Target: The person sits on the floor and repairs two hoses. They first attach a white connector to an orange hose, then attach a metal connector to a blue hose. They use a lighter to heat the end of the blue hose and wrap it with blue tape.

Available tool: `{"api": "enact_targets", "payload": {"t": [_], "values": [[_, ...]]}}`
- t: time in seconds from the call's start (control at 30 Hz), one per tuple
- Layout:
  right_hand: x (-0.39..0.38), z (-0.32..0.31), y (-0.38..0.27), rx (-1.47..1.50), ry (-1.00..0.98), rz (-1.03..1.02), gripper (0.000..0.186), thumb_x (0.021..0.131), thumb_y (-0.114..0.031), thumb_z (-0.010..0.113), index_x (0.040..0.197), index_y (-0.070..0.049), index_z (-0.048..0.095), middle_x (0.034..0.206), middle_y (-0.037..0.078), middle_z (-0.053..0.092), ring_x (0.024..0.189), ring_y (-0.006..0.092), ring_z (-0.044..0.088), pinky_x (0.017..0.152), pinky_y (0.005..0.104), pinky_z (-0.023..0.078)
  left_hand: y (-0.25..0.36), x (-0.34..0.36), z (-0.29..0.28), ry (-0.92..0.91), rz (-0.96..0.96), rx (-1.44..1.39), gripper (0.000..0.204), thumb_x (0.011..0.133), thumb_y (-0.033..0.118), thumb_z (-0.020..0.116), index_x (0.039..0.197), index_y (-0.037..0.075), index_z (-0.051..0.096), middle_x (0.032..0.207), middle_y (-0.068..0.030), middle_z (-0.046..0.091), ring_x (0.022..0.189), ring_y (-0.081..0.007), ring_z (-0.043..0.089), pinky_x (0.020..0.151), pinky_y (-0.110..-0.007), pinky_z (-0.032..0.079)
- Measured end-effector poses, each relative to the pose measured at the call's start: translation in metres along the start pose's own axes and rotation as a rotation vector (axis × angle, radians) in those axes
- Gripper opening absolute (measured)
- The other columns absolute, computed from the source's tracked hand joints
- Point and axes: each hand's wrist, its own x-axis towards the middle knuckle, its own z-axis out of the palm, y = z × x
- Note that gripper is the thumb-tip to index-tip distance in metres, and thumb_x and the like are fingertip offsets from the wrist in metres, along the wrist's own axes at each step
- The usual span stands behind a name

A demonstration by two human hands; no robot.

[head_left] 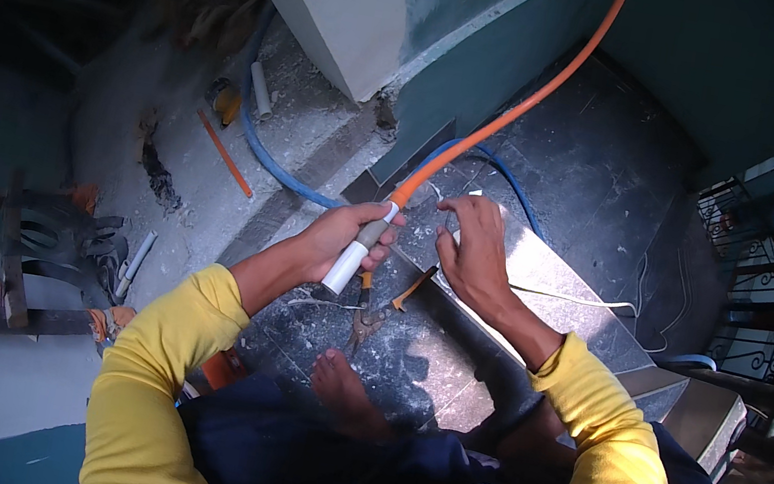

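My left hand (pixel 335 237) is closed round a short white pipe (pixel 347 268) with a greyish band around its upper part. An orange flexible conduit (pixel 485 134) runs from the pipe's upper end up and away to the right. Just right of it, my right hand (pixel 477 261) is raised with its fingers curled into a pinch. Something thin and small seems to be between the fingertips, too small to make out. Below my hands, pliers (pixel 364 323) with orange-and-black handles lie on the dusty dark floor tiles.
A blue hose (pixel 270 163) crosses the dusty ground behind my hands. Left lie a white pipe offcut (pixel 260 88), an orange strip (pixel 225 154) and a yellow tape measure-like object (pixel 225 102). A pale wall corner (pixel 346 18) stands ahead. White cable (pixel 580 299) trails right, near dark metal railings (pixel 757 270).
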Motion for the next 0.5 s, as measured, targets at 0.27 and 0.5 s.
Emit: {"api": "enact_targets", "payload": {"t": [0.27, 0.5], "values": [[-0.038, -0.115, -0.009, 0.849, -0.228, 0.934, 0.047, 0.108, -0.031, 0.063, 0.139, -0.001, 0.042, 0.099, 0.006, 0.063, 0.088, 0.0131, 0.067, 0.077, 0.0307, 0.057, -0.028, 0.13, 0.123, -0.278, 0.123, -0.031, 0.05, 0.108, 0.041, 0.061, 0.147, 0.011, 0.053, 0.131, -0.0123, 0.058, 0.125, -0.0257, 0.062, 0.107, -0.043, 0.052], [-0.084, -0.209, -0.035, 0.63, 0.002, 1.271, 0.023, 0.109, -0.022, 0.05, 0.125, -0.006, 0.054, 0.089, 0.003, 0.059, 0.068, 0.011, 0.055, 0.058, 0.0277, 0.044, -0.05, 0.197, 0.207, -0.583, 0.001, -0.694, 0.034, 0.109, 0.037, 0.056, 0.113, 0.003, 0.058, 0.104, -0.0112, 0.062, 0.1, -0.0232, 0.063, 0.1, -0.041, 0.052]]}}
